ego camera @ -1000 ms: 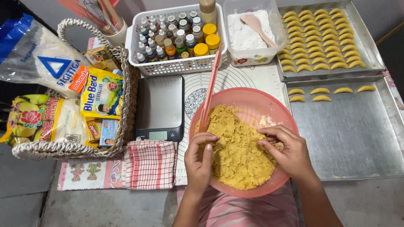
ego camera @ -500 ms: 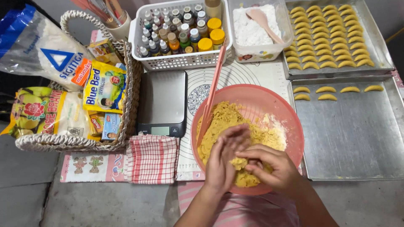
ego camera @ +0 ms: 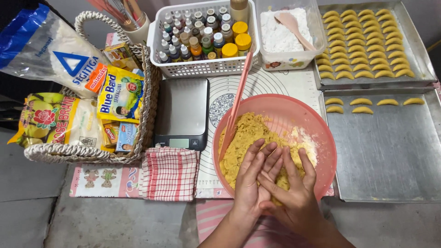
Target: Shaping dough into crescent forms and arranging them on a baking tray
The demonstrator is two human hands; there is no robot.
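A pink bowl in front of me holds crumbly yellow dough with some white flour at its right side. My left hand and my right hand are pressed together palm to palm over the near part of the bowl. The right hand's fingers lie across the left, and a small piece of dough shows between them. A pink spatula leans on the bowl's far left rim.
A metal tray at right carries a few crescent dough pieces; a second tray behind it is full of them. Behind the bowl stand a flour tub, a white basket of small bottles and a kitchen scale. A wicker basket of packets sits at left.
My hands were apart on the dough, pinched off a piece at the bowl's near side, and have now come together around it.
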